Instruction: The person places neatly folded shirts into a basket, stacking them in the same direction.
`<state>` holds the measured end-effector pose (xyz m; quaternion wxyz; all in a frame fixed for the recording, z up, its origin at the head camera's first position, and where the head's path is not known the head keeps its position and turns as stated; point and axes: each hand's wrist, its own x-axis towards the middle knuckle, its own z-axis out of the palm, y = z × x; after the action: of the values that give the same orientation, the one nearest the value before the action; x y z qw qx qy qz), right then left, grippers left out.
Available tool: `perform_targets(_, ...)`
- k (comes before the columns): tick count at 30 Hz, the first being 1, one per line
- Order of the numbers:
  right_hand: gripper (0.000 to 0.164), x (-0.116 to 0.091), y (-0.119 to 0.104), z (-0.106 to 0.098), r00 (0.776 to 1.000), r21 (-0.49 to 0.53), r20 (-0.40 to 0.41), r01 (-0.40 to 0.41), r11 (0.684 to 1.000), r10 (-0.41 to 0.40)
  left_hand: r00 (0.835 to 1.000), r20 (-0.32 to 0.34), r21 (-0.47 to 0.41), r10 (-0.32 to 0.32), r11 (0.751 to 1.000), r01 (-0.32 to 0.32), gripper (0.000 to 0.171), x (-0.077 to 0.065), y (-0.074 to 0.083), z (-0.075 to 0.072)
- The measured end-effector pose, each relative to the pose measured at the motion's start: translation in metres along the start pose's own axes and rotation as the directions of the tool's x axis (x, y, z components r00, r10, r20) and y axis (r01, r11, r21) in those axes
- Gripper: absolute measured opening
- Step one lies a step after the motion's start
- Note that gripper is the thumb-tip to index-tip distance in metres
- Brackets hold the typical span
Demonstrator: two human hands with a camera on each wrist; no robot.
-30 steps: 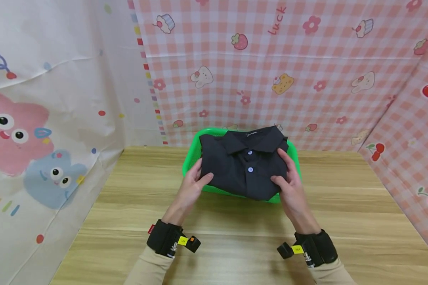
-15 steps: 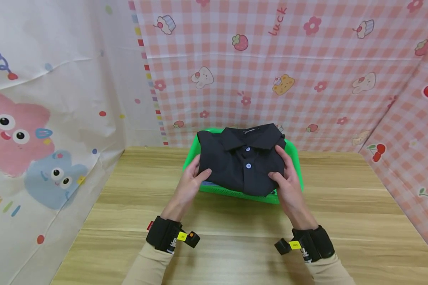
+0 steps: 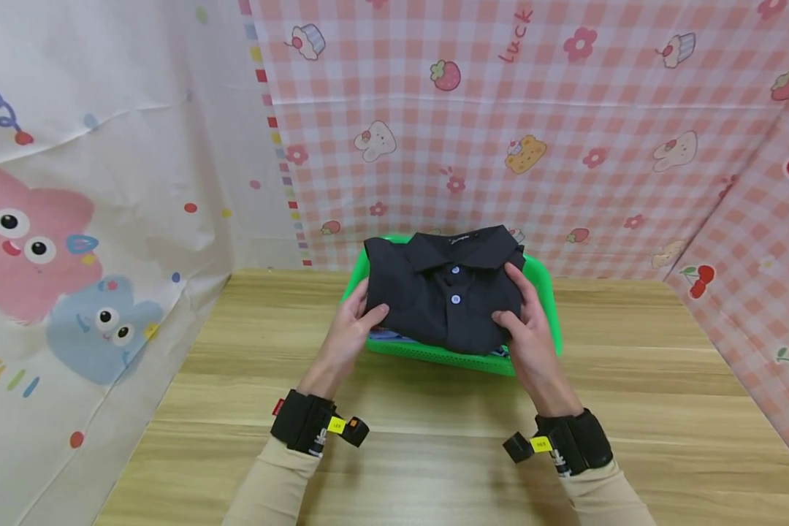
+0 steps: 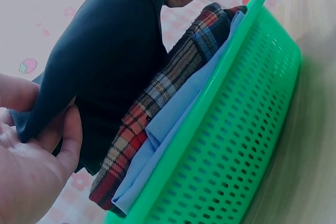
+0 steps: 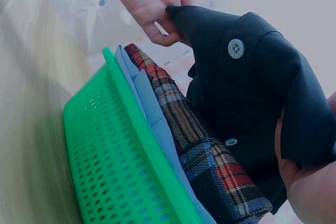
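Both hands hold a folded black collared shirt (image 3: 427,299) by its two sides, over a green plastic basket (image 3: 434,354). The left hand (image 3: 351,325) pinches the shirt's left edge, thumb on top and fingers beneath. On the right edge, the right hand (image 3: 531,321) grips in the same manner. Collar and two white buttons face up, the collar at the far side. In the left wrist view, a plaid shirt (image 4: 157,98) and a light blue garment (image 4: 173,103) lie folded in the basket, below the black shirt. The right wrist view shows the black shirt (image 5: 226,77) raised above them.
The basket stands on a wood-grain table (image 3: 421,438), near its back edge. Behind it hangs a pink checked cloth (image 3: 408,95). A white cartoon-printed cloth (image 3: 158,146) covers the left side, and more checked cloth (image 3: 763,256) the right.
The hands and the black shirt have shifted slightly away from the person and upward in view. More of the basket's near rim and the garments inside now shows.
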<state>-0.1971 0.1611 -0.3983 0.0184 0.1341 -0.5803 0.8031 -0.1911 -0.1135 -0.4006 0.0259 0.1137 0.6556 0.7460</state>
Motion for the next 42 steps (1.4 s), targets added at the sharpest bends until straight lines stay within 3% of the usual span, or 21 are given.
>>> perform_targets(11, 0.073, 0.005, 0.001, -0.004, 0.997, -0.014, 0.011, -0.074, 0.997, 0.074, 0.999, -0.035, -0.004, -0.009, 1.000, 0.009, 0.056, 0.011, -0.006, 0.002)
perform_targets(23, 0.070, -0.004, 0.008, -0.018, 0.977, -0.123, -0.033, -0.215, 0.969, 0.212, 0.984, -0.132, 0.030, -0.123, 0.991, 0.128, 0.055, 0.014, -0.019, 0.002)
perform_targets(35, 0.069, -0.022, 0.005, -0.025, 0.945, -0.269, -0.117, -0.327, 0.906, 0.306, 0.961, -0.212, 0.079, -0.179, 0.977, 0.200, 0.069, -0.001, -0.020, 0.001)
perform_targets(42, 0.067, -0.031, 0.003, -0.027, 0.941, -0.277, -0.130, -0.337, 0.900, 0.312, 0.968, -0.203, 0.006, -0.145, 0.989, 0.149, 0.068, -0.015, -0.023, -0.002)
